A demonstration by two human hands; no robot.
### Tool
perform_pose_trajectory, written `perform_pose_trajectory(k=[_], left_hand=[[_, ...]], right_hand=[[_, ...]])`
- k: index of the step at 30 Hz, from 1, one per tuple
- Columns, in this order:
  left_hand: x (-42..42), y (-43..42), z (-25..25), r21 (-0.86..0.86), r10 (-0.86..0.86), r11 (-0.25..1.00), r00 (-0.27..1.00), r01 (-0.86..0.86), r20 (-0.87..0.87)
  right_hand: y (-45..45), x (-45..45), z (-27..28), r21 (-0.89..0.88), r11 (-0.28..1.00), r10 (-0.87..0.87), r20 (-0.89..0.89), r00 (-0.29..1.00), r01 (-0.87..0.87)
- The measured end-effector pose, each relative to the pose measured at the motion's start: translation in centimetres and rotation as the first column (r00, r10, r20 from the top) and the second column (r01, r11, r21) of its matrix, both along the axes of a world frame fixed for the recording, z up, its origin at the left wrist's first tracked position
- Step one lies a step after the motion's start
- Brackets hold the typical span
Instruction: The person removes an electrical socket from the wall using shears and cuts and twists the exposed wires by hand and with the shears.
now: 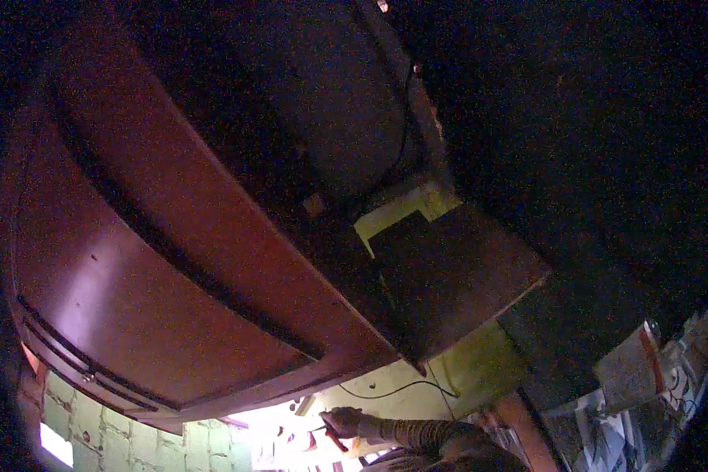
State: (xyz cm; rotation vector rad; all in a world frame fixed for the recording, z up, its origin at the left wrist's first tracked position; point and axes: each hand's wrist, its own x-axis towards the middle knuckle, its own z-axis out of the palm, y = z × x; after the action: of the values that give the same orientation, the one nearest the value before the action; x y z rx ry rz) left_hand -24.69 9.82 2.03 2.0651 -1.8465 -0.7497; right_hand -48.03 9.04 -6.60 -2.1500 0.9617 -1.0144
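Low in the head view, my right hand (344, 422) reaches in from the lower right, in a ribbed, banded sleeve. Its fingers are closed around a small tool (336, 439) with a dark and orange handle; glare and blur hide its exact kind. Beside the hand is a pale, brightly lit surface (405, 400) with a thin dark cable (401, 386) across it. Small dark and reddish items lie in the glare left of the hand. My left hand is not seen.
A large reddish-brown wooden panel (145, 271) with dark grooves fills the left. A brown board (456, 271) juts out at centre. Pale block wall (126, 429) shows at lower left. Cluttered papers or wrappings (613, 417) are at lower right. Much of the view is dark.
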Motion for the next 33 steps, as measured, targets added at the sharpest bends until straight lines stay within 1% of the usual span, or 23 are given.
perform_pose_trajectory(k=[3, 4, 5, 7, 9, 10, 11, 12, 13, 15, 16, 17, 18, 19, 20, 21, 23, 24, 25, 27, 28, 30, 33], left_hand=[[0.2, 1.2, 0.1, 0.023, -0.005, 1.000, 1.000, 0.004, 0.012], [0.2, 1.5, 0.2, 0.023, -0.011, 1.000, 1.000, 0.011, 0.020], [0.0, 1.6, 0.2, 0.020, -0.021, 1.000, 1.000, 0.021, 0.022], [0.8, 2.4, -0.6, -0.006, -0.073, 0.997, 0.996, 0.074, 0.046], [1.7, 4.9, -2.4, -0.005, -0.104, 0.995, 0.994, 0.104, 0.038], [1.9, 6.0, -2.8, 0.000, -0.121, 0.993, 0.992, 0.121, 0.036], [2.0, 7.3, -3.1, -0.001, -0.135, 0.991, 0.990, 0.135, 0.033], [2.3, 8.5, -4.0, 0.008, -0.147, 0.989, 0.989, 0.147, 0.024], [2.3, 9.5, -4.5, 0.008, -0.167, 0.986, 0.986, 0.167, 0.011], [2.0, 10.7, -6.5, -0.007, -0.204, 0.979, 0.979, 0.204, -0.024], [1.1, 10.7, -7.2, -0.057, -0.218, 0.975, 0.972, 0.213, -0.086], [0.4, 10.4, -8.2, -0.119, -0.250, 0.964, 0.961, 0.236, -0.119], [-2.0, 11.9, -5.1, -0.081, -0.100, 0.994, 0.952, 0.080, -0.289], [-3.0, 12.1, -10.9, -0.155, -0.094, 0.988, 0.859, 0.017, -0.503], [-4.3, 13.7, -13.5, -0.207, -0.120, 0.978, 0.794, -0.007, -0.595], [-2.6, 11.3, -11.6, -0.212, -0.116, 0.976, 0.705, -0.049, -0.699], [-4.7, 13.1, -14.0, -0.161, -0.052, 0.978, 0.600, -0.129, -0.799], [-4.1, 13.6, -14.6, -0.152, -0.050, 0.978, 0.547, -0.143, -0.835], [-3.8, 13.7, -16.5, -0.169, -0.024, 0.960, 0.537, -0.222, -0.843], [-3.5, 14.5, -20.9, -0.216, 0.006, 0.909, 0.527, -0.357, -0.850], [-2.2, 11.0, -20.9, -0.127, 0.130, 0.908, 0.559, -0.398, -0.819], [-0.7, 9.8, -25.2, -0.157, 0.156, 0.864, 0.550, -0.479, -0.820], [0.7, 7.0, -25.0, -0.262, 0.082, 0.865, 0.637, -0.427, -0.767]], right_hand=[[-0.2, -2.0, 2.3, 0.150, 0.988, 0.025, 0.027, 0.999, -0.029], [-0.2, -3.2, 3.6, 0.293, 0.951, 0.071, 0.121, 0.990, -0.103], [0.0, -4.1, 4.5, 0.328, 0.944, 0.000, 0.122, 0.993, -0.040], [-1.0, -4.3, 2.3, 0.471, 0.876, -0.025, 0.259, 0.965, -0.104], [-1.9, -3.7, -2.9, 0.107, 0.968, -0.229, -0.012, 0.973, 0.229], [-4.3, -2.5, -9.9, 0.110, 0.982, -0.156, 0.015, 0.988, 0.154], [-3.5, -3.9, -9.1, -0.249, 0.961, -0.102, 0.077, 0.992, 0.119], [-2.7, -4.7, -8.4, -0.110, 0.992, -0.046, 0.105, 0.993, 0.057], [-2.4, -5.7, -7.1, 0.183, 0.983, -0.029, 0.200, 0.979, -0.008], [-1.7, -6.2, -4.6, 0.584, 0.803, -0.159, 0.401, 0.902, -0.118], [-1.9, -5.9, -3.8, 0.682, 0.719, -0.250, 0.434, 0.866, -0.134], [-0.9, -5.4, -5.1, 0.624, 0.777, -0.330, 0.520, 0.788, -0.086], [0.5, -5.1, -4.8, 0.680, 0.732, -0.418, 0.480, 0.771, -0.026], [2.0, -5.0, -4.5, 0.727, 0.685, -0.498, 0.426, 0.755, 0.041], [3.9, -5.2, -4.4, 0.743, 0.665, -0.488, 0.365, 0.793, 0.067], [1.2, -2.4, 0.5, 0.738, 0.664, -0.491, 0.310, 0.814, 0.119], [2.6, -3.0, -0.4, 0.711, 0.684, -0.486, 0.282, 0.827, 0.160], [2.6, -2.2, 1.2, 0.716, 0.683, -0.531, 0.353, 0.771, 0.143], [2.1, -1.6, 1.5, 0.722, 0.680, -0.579, 0.423, 0.698, 0.127], [2.0, -1.0, 1.0, 0.651, 0.740, -0.568, 0.468, 0.677, 0.170], [-3.4, -0.1, 0.2, 0.661, 0.728, -0.595, 0.474, 0.649, 0.184], [-4.7, 2.4, -1.0, 0.587, 0.757, -0.604, 0.461, 0.650, 0.287], [-6.8, 4.5, -0.3, 0.421, 0.811, -0.582, 0.513, 0.630, 0.407]])
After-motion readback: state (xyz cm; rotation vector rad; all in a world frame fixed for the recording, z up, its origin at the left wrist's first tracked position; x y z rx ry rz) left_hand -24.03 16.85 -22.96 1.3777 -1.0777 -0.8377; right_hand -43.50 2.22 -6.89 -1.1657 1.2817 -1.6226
